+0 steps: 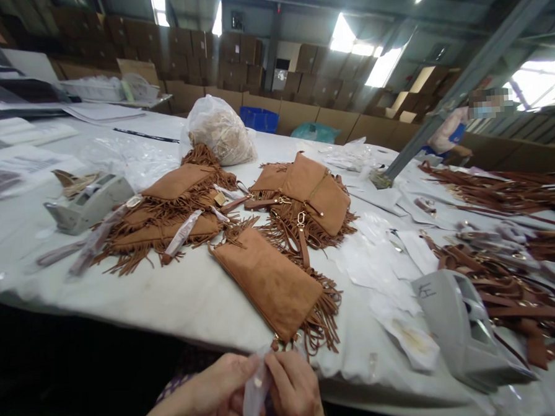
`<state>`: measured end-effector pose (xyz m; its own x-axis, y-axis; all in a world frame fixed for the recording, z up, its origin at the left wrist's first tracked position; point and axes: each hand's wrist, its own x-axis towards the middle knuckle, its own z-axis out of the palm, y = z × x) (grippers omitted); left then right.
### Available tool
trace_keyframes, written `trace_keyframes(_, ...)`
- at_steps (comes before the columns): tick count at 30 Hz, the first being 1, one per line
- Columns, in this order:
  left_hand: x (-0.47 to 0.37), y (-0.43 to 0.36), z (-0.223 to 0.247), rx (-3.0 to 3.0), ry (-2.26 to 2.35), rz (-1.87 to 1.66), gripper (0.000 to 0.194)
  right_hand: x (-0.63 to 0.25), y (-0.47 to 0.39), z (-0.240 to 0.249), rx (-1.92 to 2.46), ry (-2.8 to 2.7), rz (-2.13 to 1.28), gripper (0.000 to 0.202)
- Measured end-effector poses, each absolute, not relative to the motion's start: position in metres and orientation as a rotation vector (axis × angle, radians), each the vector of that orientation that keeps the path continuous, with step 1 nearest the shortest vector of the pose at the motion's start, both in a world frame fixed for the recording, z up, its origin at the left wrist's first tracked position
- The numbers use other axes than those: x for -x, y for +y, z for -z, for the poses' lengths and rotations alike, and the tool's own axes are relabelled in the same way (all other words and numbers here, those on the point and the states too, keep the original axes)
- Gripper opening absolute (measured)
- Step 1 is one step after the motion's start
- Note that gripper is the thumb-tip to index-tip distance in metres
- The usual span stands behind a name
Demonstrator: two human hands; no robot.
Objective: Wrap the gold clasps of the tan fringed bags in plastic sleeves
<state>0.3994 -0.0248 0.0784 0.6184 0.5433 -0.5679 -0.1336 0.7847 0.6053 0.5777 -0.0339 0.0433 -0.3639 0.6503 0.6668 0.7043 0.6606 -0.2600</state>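
Note:
At the table's front edge, my left hand (pixel 217 388) and my right hand (pixel 294 387) meet on a strip of translucent white wrap (pixel 254 398), fingers pinched on it from either side. The wrap hangs down between them. Just beyond my fingertips lies a tan suede pouch (pixel 272 279) with brown fringe (pixel 327 314) at its right and metal hardware at its near corner. Behind it are more fringed tan bags (pixel 321 193) with straps and clasps. To the left, a stack of fringed bags (pixel 178 182) has plastic-wrapped handles (pixel 183 233).
Grey tape dispensers stand at left (pixel 88 202) and right (pixel 467 328). Brown straps (pixel 509 283) pile up at right. A stuffed clear plastic bag (pixel 220 130) sits behind. A slanted metal post (pixel 440 125) rises at the right, with a person (pixel 450 130) beyond it.

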Motion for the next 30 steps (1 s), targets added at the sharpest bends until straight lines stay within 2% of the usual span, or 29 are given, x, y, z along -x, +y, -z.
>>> trace_keyframes(4, -0.398, -0.026, -0.064, -0.749, 0.916, -0.466, 0.052, -0.576, -0.037, -0.041, 1.023, -2.141, 0.095, 0.026)
trace_keyframes(11, -0.385, -0.010, -0.044, -1.199, 0.961, -0.405, 0.054, -0.600, -0.024, -0.040, 1.481, -1.962, 0.120, 0.036)
trace_keyframes(18, -0.404, -0.003, -0.055, -1.119, 1.009, -0.517, 0.056, -0.597, -0.013, -0.036, 1.413, -1.898, -0.175, 0.028)
trace_keyframes(25, -0.390, -0.013, -0.049, -0.923, 1.000, -0.549, 0.045, -0.603, -0.010, -0.041, 1.324, -1.838, -0.239, 0.021)
trace_keyframes(30, -0.387, -0.015, -0.049, -0.844, 1.007, -0.534, 0.046, -0.603, -0.011, -0.043, 1.306, -1.838, -0.239, 0.022)
